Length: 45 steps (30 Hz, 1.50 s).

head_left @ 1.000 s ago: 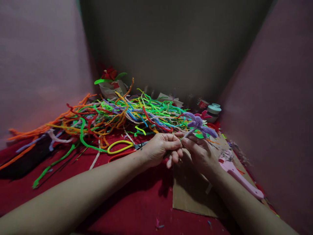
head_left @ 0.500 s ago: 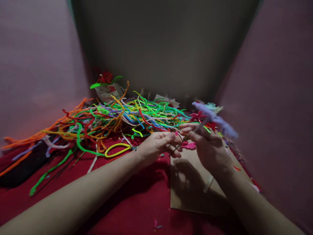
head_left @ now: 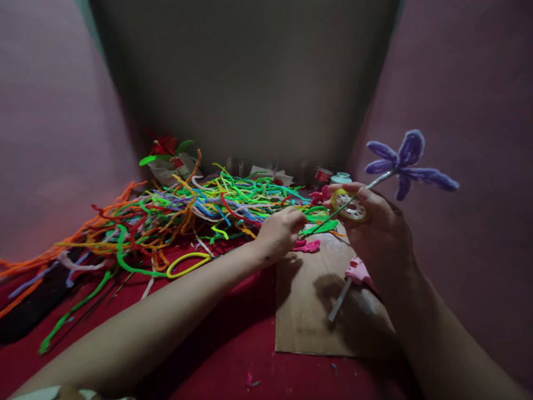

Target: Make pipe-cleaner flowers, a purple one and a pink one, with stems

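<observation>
Fingers of the right hand were closed around a tape roll and the thin stem of a purple pipe-cleaner flower, which rose beyond the fingertips. The left hand had its fingers curled shut at the stem's lower end, seemingly pinching it. Keeping the stem taut between both grips would likely suit the wrapping best.

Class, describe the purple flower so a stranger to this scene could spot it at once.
Start at the red table; find the right hand raised at its right side. From its fingers a stem carries the purple flower, looped into petals and held against the pink wall, unlike the loose strands on the table.
</observation>
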Tool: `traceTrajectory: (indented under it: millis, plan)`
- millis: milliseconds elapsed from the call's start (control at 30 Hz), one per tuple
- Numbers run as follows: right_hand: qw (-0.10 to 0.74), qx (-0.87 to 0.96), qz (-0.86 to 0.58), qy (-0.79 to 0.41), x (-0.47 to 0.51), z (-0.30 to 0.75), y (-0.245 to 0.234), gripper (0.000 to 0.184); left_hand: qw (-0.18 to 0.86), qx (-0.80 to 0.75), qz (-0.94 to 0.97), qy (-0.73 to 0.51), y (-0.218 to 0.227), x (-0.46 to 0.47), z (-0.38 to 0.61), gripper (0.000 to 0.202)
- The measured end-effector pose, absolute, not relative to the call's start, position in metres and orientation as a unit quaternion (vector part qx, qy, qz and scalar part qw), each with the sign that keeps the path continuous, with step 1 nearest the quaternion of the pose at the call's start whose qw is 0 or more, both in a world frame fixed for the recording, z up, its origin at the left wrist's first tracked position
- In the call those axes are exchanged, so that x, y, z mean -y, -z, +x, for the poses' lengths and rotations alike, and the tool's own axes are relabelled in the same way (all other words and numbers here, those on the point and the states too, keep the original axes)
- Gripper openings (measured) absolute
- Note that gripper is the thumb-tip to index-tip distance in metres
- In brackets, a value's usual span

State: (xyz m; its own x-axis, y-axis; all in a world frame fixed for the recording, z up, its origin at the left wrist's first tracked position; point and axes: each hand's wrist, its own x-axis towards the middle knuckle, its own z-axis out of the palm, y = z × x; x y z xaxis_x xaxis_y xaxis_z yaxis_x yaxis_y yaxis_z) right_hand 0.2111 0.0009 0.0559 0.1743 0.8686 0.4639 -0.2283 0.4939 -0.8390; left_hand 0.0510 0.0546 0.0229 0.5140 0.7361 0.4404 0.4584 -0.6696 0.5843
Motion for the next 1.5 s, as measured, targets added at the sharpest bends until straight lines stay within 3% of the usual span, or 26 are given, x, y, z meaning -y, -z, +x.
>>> traceTrajectory:
  millis: [100, 200, 300, 500, 633, 700, 800, 967, 1200, 1300, 1500]
  plan:
    - [0.695, 0.512, -0.312, -0.397, -0.001, 0.213, -0.057, 0.019, 0.108, -0.389, 0.878, -0.255, -0.027, -0.059, 0.080, 0.016]
    - [0.693, 0.511, -0.325, -0.392, -0.003, 0.214, -0.055, 0.019, 0.122, -0.418, 0.874, -0.215, -0.024, -0.065, 0.096, 0.007]
    - [0.696, 0.501, -0.327, -0.398, -0.008, 0.217, -0.053, 0.019, 0.132, -0.430, 0.869, -0.206, -0.019, -0.074, 0.095, 0.014]
    - [0.688, 0.494, -0.304, -0.437, -0.011, 0.216, -0.051, 0.020, 0.144, -0.442, 0.847, -0.257, -0.031, -0.082, 0.070, 0.010]
    - [0.652, 0.521, -0.284, -0.471, -0.011, 0.207, -0.043, 0.018, 0.193, -0.436, 0.815, -0.328, -0.057, -0.072, 0.039, 0.016]
    - [0.637, 0.524, -0.292, -0.485, -0.012, 0.202, -0.036, 0.016, 0.294, -0.431, 0.727, -0.446, -0.067, -0.059, 0.024, 0.015]
    - [0.617, 0.511, -0.302, -0.516, -0.014, 0.194, -0.024, 0.016, 0.349, -0.403, 0.667, -0.520, -0.071, -0.036, 0.010, 0.014]
    - [0.586, 0.501, -0.299, -0.562, -0.013, 0.179, -0.009, 0.015, 0.312, -0.374, 0.709, -0.510, -0.051, -0.011, 0.012, 0.006]
    - [0.573, 0.513, -0.314, -0.557, -0.007, 0.168, 0.001, 0.011, 0.320, -0.380, 0.714, -0.494, -0.023, -0.006, 0.017, 0.012]
    - [0.564, 0.530, -0.343, -0.532, -0.008, 0.168, 0.007, 0.019, 0.365, -0.374, 0.685, -0.507, -0.019, -0.008, 0.019, 0.010]
    - [0.552, 0.551, -0.359, -0.512, -0.006, 0.167, 0.004, 0.017, 0.479, -0.343, 0.617, -0.523, -0.020, -0.007, 0.024, 0.009]
